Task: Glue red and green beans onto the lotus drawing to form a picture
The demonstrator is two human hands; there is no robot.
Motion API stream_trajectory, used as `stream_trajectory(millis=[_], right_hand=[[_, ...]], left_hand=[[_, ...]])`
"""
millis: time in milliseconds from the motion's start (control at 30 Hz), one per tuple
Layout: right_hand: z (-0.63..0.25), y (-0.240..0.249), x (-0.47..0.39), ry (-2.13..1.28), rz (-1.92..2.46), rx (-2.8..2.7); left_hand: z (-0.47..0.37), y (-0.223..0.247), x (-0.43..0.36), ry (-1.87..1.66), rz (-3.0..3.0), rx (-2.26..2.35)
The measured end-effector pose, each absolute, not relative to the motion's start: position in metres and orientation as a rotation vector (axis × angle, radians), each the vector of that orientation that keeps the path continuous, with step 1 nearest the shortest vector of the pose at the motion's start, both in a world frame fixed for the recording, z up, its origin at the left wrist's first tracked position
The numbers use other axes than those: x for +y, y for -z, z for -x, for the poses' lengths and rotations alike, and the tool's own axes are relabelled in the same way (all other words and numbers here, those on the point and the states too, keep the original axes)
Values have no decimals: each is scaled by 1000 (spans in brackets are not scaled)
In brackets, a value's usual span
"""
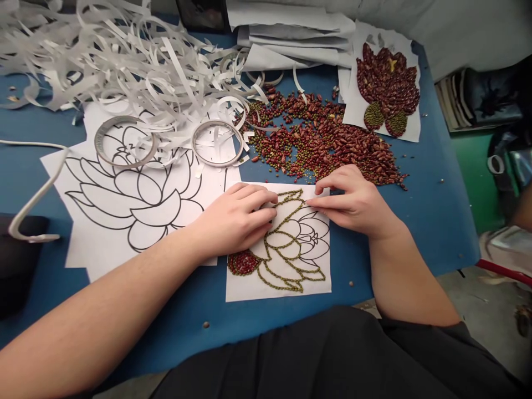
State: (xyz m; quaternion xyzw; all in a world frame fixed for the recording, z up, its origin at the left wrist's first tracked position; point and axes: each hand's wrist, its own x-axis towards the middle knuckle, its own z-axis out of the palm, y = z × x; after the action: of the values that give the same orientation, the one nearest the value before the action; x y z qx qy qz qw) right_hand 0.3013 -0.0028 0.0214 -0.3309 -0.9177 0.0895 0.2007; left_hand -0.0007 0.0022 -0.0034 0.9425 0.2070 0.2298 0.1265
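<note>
A white sheet (pixel 249 288) with a printed lotus outline lies before me. Rows of green mung beans (pixel 286 252) follow many of its lines, and one rounded shape at the lower left is filled with red beans (pixel 243 262). My left hand (pixel 249 213) rests on the sheet's left part, fingers slightly apart and bent, covering some of the drawing. At the upper right of the sheet, my right hand (pixel 347 198) has thumb and forefinger pinched together beside the end of a bean row. Whatever is between those fingertips is too small to name.
Loose red and green beans (pixel 320 138) are spread behind the sheet. A finished bean lotus (pixel 388 88) lies at the back right. Printed lotus sheets (pixel 103 205), two tape rolls (pixel 124 142) and heaped paper strips (pixel 124 55) occupy the left. A white cable (pixel 37 194) lies far left.
</note>
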Motion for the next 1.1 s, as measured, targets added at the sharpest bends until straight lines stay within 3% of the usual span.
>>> stream_trajectory(millis=[1100], right_hand=[[-297,-16,-5,-293,1004,-2590]], left_hand=[[1,4,2,-649,-2720,604]])
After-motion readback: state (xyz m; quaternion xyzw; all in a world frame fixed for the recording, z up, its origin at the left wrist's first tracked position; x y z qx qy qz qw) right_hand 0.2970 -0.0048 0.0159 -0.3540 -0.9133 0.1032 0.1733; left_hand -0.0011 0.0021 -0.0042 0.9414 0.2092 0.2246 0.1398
